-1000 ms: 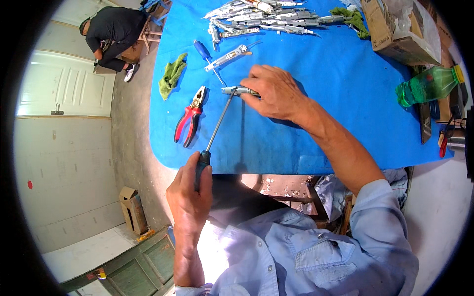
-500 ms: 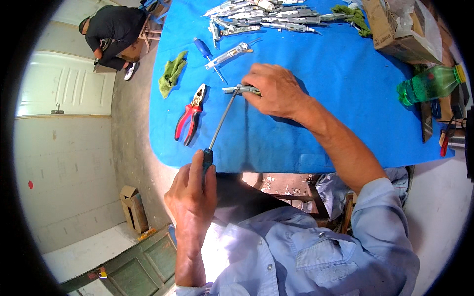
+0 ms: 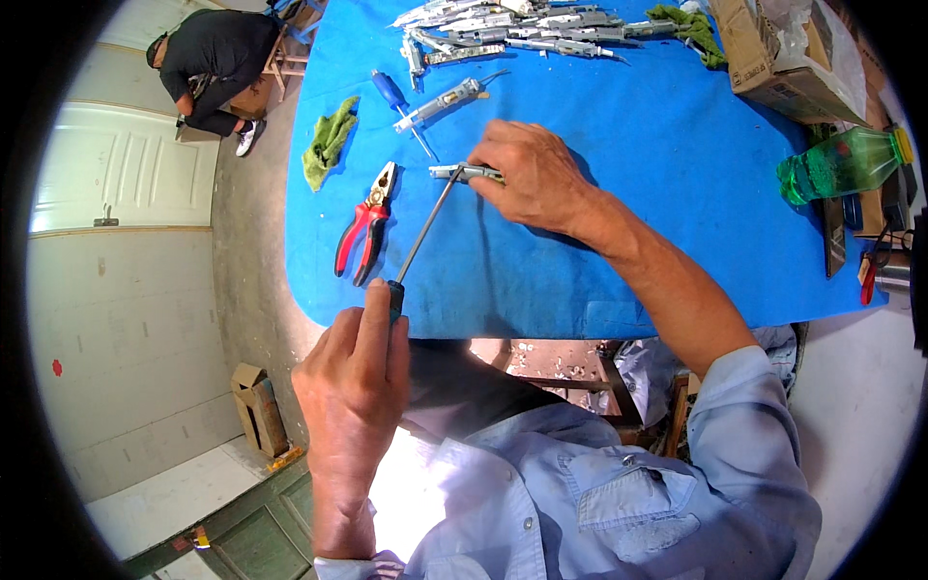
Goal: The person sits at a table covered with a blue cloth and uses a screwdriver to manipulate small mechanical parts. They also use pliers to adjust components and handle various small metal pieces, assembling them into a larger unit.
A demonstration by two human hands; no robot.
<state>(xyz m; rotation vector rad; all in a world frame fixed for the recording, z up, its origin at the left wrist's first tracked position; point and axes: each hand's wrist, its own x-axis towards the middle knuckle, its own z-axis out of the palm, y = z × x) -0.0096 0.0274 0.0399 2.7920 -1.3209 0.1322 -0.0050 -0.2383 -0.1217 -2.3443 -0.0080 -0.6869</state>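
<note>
In my left hand [image 3: 356,372], closed round its dark handle, is a long-shafted screwdriver [image 3: 426,229]. Its tip meets a narrow grey metal part [image 3: 452,173] on the blue table. My right hand [image 3: 527,174] grips the other end of that part, with the fingers covering much of it. Left of the shaft lie pliers [image 3: 366,226] with red and black handles, jaws pointing away from me. Beyond my hands are a second screwdriver [image 3: 391,90] with a blue handle and another grey metal part [image 3: 440,105], touching or nearly so.
Several similar metal parts [image 3: 522,29] are heaped at the table's far side. A green cloth [image 3: 330,143] lies at the left. At the right stand an open cardboard box [image 3: 773,82] and a green bottle [image 3: 839,166] on its side. Another person [image 3: 217,68] sits at the far left.
My left hand has moved slightly left and up with the screwdriver, whose tip still meets the metal part. The right hand keeps its grip, and the whole view has shifted slightly.
</note>
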